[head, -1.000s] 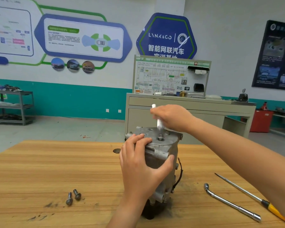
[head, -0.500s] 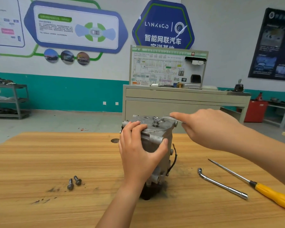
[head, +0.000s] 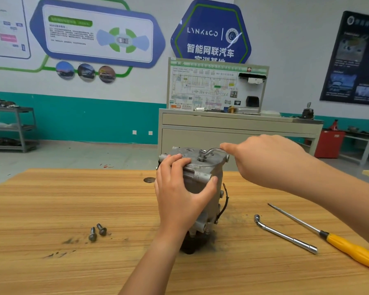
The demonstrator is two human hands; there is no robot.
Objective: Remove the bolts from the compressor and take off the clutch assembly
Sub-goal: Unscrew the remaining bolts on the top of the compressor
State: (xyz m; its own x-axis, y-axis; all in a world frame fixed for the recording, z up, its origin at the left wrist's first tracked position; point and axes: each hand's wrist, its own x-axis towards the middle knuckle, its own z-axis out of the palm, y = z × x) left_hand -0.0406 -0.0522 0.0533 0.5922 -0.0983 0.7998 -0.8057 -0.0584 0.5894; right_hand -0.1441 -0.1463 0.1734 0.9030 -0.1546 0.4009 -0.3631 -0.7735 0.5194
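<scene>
Head view: mid-tabletop, your left hand [head: 179,194] clasps the grey metal compressor [head: 192,153]; your right hand [head: 264,160] holds the bent silver wrench [head: 213,150] as before.

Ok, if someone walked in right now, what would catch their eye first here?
The grey compressor standing upright on the wooden table, the left hand clasping its side while the right hand holds a bent wrench on its top face. Then two loose bolts to its left, and a yellow-handled screwdriver beside a second wrench on the right.
</scene>
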